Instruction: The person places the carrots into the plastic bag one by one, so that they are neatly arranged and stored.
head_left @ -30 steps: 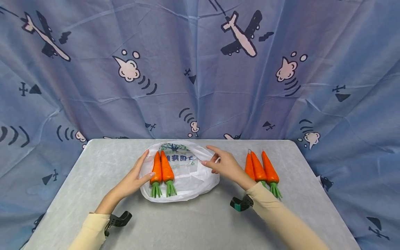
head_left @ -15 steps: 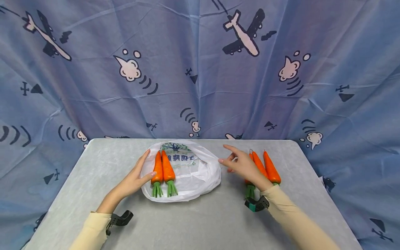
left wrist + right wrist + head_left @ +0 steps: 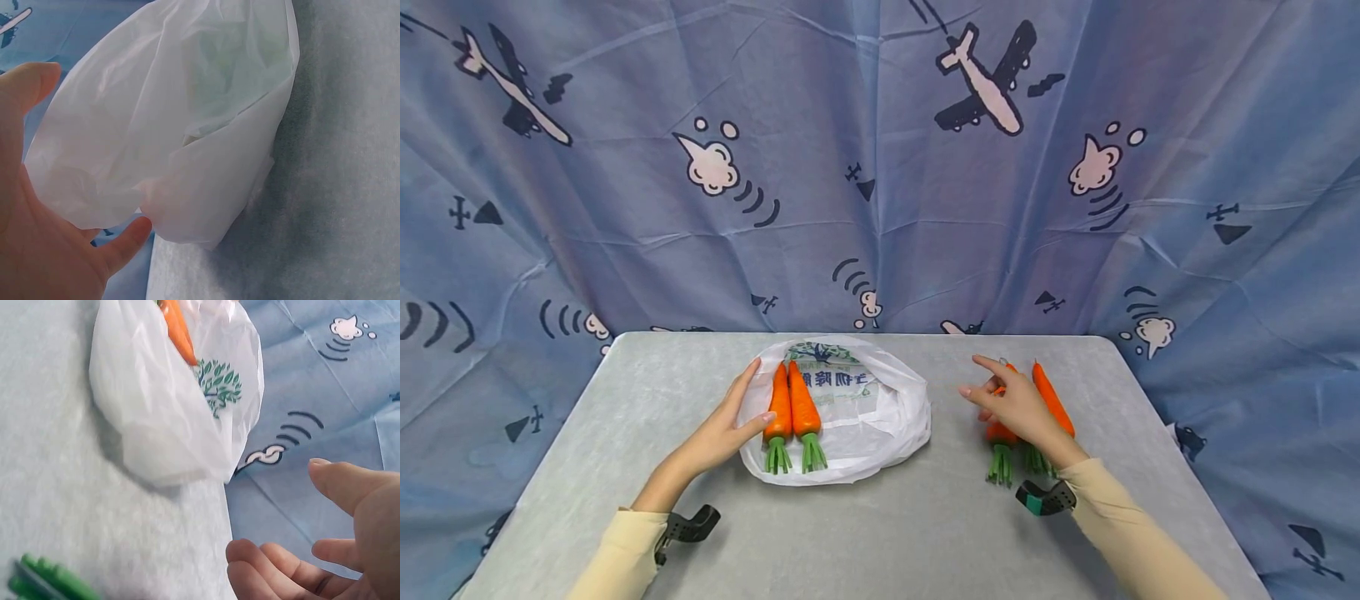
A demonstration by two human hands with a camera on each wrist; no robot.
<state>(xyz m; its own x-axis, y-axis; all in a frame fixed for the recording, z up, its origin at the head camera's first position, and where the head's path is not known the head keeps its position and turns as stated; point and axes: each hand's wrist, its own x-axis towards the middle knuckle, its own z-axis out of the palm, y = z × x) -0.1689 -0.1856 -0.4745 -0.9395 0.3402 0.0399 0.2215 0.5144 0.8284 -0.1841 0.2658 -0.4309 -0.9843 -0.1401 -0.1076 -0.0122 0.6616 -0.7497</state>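
Note:
A white plastic bag (image 3: 880, 442) with printed characters and a tree pattern lies on the table, its mouth spread open. Inside it, two orange carrots with green tops, a left carrot (image 3: 780, 404) and a right carrot (image 3: 806, 408), lie side by side. At the bag's left rim rests my left hand (image 3: 718, 433), fingers extended, its thumb near the left carrot. My right hand (image 3: 1022, 408), holding nothing, hovers over a second group of carrots with fingers loosely bent. It partly hides that group; the rightmost carrot (image 3: 1051, 396) and some green carrot tops (image 3: 1000, 467) show.
A pale grey table (image 3: 850, 542) carries everything. Behind it hangs a blue curtain (image 3: 805, 167) printed with planes and clouds. Each wrist wears a black strapped device, such as the left wrist device (image 3: 692, 525).
My right hand has left the right side of the bag and moved right, over the second group of carrots. The left hand stays at the bag's left rim.

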